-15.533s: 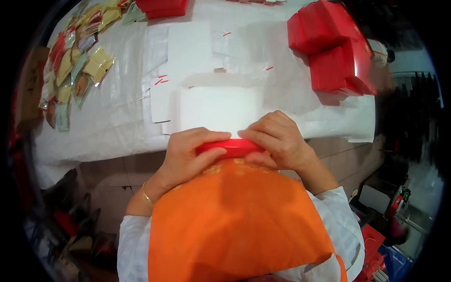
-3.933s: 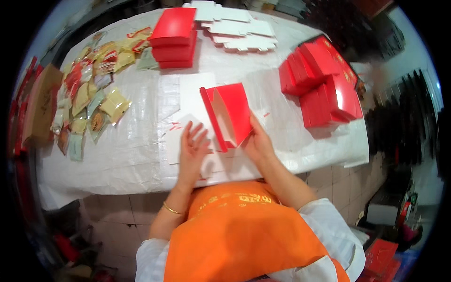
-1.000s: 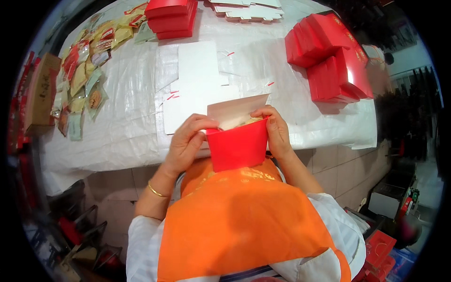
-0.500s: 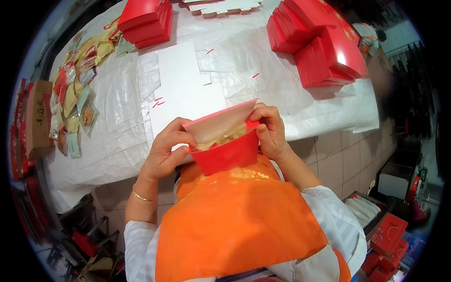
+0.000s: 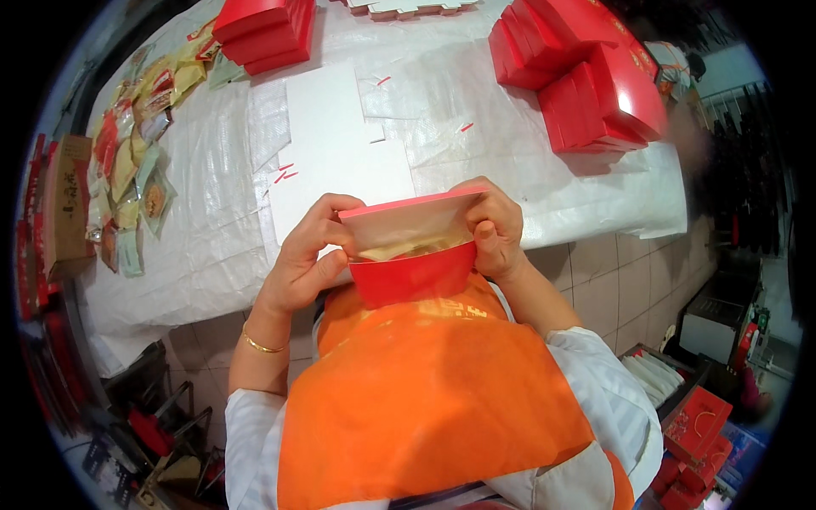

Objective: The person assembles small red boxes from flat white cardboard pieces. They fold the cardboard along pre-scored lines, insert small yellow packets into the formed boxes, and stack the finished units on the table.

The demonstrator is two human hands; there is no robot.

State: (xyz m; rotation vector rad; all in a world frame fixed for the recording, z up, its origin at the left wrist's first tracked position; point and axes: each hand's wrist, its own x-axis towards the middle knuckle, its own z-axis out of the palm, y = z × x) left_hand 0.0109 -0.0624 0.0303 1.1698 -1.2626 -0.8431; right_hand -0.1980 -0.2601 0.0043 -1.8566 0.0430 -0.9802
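Packets (image 5: pixel 123 161) are lying at left on the worktop (image 5: pixel 221 170) as I am watching remotely; the left hand (image 5: pixel 306 253) is pinching one end of a red box (image 5: pixel 412 279), flap (image 5: pixel 412 219) raised, near the orange apron (image 5: pixel 425 382); the right hand (image 5: pixel 500 229) is pinching its other end; red cartons (image 5: pixel 586 93) are standing farther right.

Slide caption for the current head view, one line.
Left hand and right hand hold a red box, its flap raised, beside a white-covered table.
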